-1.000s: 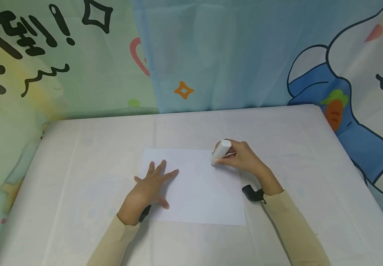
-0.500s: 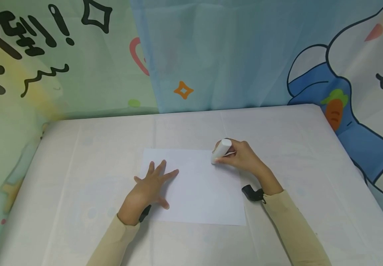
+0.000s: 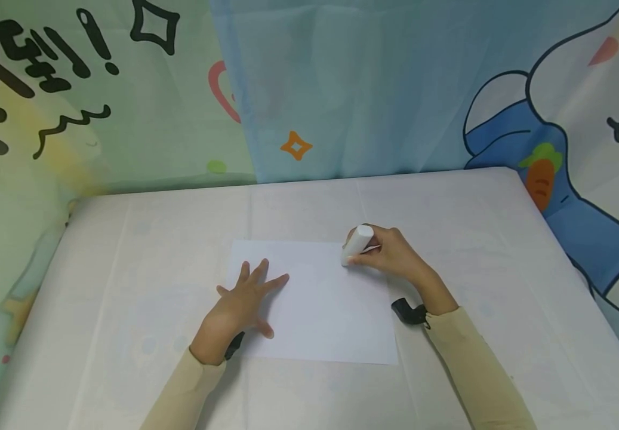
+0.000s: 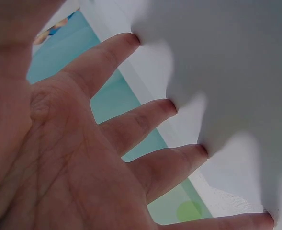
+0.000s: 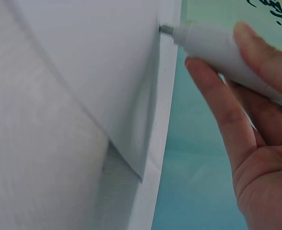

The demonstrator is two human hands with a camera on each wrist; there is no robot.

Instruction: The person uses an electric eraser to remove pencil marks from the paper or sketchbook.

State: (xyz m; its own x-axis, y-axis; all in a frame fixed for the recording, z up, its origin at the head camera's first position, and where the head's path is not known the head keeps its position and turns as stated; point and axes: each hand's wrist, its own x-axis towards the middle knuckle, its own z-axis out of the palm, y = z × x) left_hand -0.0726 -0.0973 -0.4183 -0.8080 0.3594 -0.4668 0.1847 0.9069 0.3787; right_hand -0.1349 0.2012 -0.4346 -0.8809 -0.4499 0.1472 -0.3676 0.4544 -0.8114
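A white sheet of paper (image 3: 330, 316) lies on the white-covered table. My left hand (image 3: 239, 304) rests on the paper's left part with fingers spread and straight; in the left wrist view its fingertips (image 4: 172, 106) touch the sheet. My right hand (image 3: 392, 251) pinches a white correction pen (image 3: 357, 245) between thumb and fingers, near the paper's upper right corner. The right wrist view shows the pen's thick white body (image 5: 217, 50) and narrow grey tip (image 5: 166, 29), which meets the paper. No mark on the sheet can be made out.
The white tablecloth (image 3: 153, 269) spreads around the paper. Behind the table hangs a printed curtain (image 3: 373, 89) with cartoon figures and lettering. A black strap-mounted device (image 3: 408, 312) sits at my right wrist.
The correction pen shifts only very slightly in my right hand's grip over the same spot. My left hand and the paper stay put.
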